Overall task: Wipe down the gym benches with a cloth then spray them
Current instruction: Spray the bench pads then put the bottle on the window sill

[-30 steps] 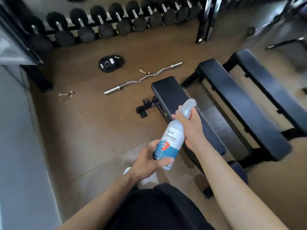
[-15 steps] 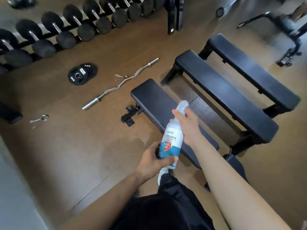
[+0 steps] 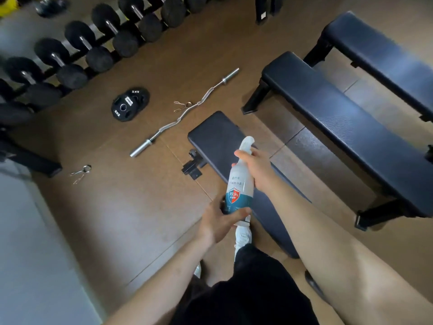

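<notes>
A white spray bottle (image 3: 239, 184) with a blue label and red shield is held upright over the nearest black bench (image 3: 215, 134). My right hand (image 3: 257, 167) grips its neck just under the spray head. My left hand (image 3: 220, 221) curls round its base. Two more black benches lie to the right, the middle bench (image 3: 339, 123) and the far bench (image 3: 379, 50). No cloth is in view.
A curl bar (image 3: 185, 112) lies on the brown floor left of the nearest bench, with a spring clip beside it. A 5 kg plate (image 3: 130, 104) lies further left. A dumbbell rack (image 3: 77, 52) runs along the top left. Another clip (image 3: 80, 172) lies near a grey wall.
My view has shifted forward and to the right, so the benches appear larger and closer. Both hands keep their hold on the bottle, which stays over the nearest bench.
</notes>
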A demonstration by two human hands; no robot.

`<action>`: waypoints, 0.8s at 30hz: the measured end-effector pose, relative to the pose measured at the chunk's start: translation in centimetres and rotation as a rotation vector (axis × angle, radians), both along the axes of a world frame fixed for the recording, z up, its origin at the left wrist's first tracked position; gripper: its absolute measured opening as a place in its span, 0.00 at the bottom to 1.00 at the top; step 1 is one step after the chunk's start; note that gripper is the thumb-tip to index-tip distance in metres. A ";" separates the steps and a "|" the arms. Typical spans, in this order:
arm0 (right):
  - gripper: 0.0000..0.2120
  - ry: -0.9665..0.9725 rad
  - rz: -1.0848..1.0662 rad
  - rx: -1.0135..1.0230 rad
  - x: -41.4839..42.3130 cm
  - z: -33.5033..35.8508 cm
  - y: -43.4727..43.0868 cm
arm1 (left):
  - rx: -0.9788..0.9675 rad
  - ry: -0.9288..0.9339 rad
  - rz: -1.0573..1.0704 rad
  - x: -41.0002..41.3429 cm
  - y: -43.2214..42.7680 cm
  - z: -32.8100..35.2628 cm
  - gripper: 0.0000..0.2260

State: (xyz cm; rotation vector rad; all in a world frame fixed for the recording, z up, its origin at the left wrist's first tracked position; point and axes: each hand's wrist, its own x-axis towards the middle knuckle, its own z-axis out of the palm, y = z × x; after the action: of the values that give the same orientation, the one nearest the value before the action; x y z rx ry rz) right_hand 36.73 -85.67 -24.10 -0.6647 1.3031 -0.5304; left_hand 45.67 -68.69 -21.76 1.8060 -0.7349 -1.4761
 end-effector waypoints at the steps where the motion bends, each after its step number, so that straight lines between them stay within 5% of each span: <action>1: 0.08 0.002 0.006 0.011 -0.1 -0.4 -0.9 | 0.007 0.001 0.010 -0.2 -0.9 -0.1 0.28; 24: 0.10 0.113 0.007 0.028 6.6 -1.8 -5.1 | 0.064 0.119 -0.043 7.3 -5.4 -2.9 0.23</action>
State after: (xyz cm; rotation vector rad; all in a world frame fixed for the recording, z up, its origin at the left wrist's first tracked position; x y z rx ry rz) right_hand 43.35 -90.73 -25.89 -0.6839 1.4106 -0.4736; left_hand 52.94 -74.04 -24.65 1.7416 -0.6785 -1.6366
